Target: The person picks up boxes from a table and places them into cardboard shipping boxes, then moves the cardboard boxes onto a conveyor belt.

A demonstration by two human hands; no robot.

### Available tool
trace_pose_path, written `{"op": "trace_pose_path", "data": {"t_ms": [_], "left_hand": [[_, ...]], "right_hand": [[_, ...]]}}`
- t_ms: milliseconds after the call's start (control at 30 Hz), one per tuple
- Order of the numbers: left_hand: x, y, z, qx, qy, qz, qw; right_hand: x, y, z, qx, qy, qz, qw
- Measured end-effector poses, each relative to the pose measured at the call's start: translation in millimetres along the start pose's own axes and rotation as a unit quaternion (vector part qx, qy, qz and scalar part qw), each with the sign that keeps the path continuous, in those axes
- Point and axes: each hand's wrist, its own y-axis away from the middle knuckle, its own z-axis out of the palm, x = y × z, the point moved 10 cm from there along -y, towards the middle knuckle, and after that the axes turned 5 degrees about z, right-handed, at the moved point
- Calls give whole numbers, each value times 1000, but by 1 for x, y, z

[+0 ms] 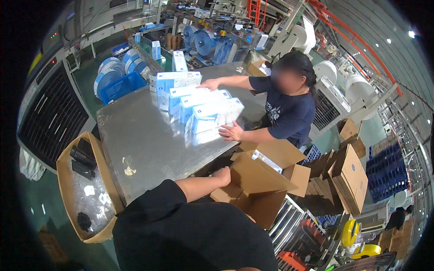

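Observation:
My left hand [222,176] is closed at the left edge of an open cardboard box [257,175], its fingers curled against the cardboard. The box tilts at the table's near right corner with its flaps spread. My right hand is hidden; only a sliver of skin shows beside my dark shirt, near the box's lower side. Across the metal table [149,149], a co-worker in a dark T-shirt [289,106] has both hands on a row of wrapped white and light-blue cartons [217,115]. One co-worker hand is at the far end, the other at the near end.
At the left stands a big carton [115,198] of clear plastic and black rolls. A blue crate [122,92] sits beyond the table's far left corner. A roller conveyor [289,221] runs below the box. Flattened cardboard [348,180] leans at the right.

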Motion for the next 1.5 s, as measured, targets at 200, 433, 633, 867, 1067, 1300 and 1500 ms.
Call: {"op": "trace_pose_path", "data": {"t_ms": [200,433,633,867,1067,1300,1500], "left_hand": [[-2,-11,7,-14,4,3,1000],[-39,-9,18,-54,71,45,995],[-79,17,-84,-93,208,146,963],[-239,-99,-366,359,33,60,931],[-315,-202,-473,341,9,-111,933],[-258,-304,-494,361,-4,-64,930],[-252,-371,-484,265,56,-306,913]], "right_hand": [[-3,-4,-1,-8,-29,-7,1000],[-26,-21,3,-34,-82,-15,996],[-64,-49,7,-55,-148,-3,987],[-122,-79,19,-72,-210,44,974],[-99,-88,62,-64,-293,188,935],[-83,-72,39,29,-393,307,866],[-71,-73,11,150,-304,290,895]]}}
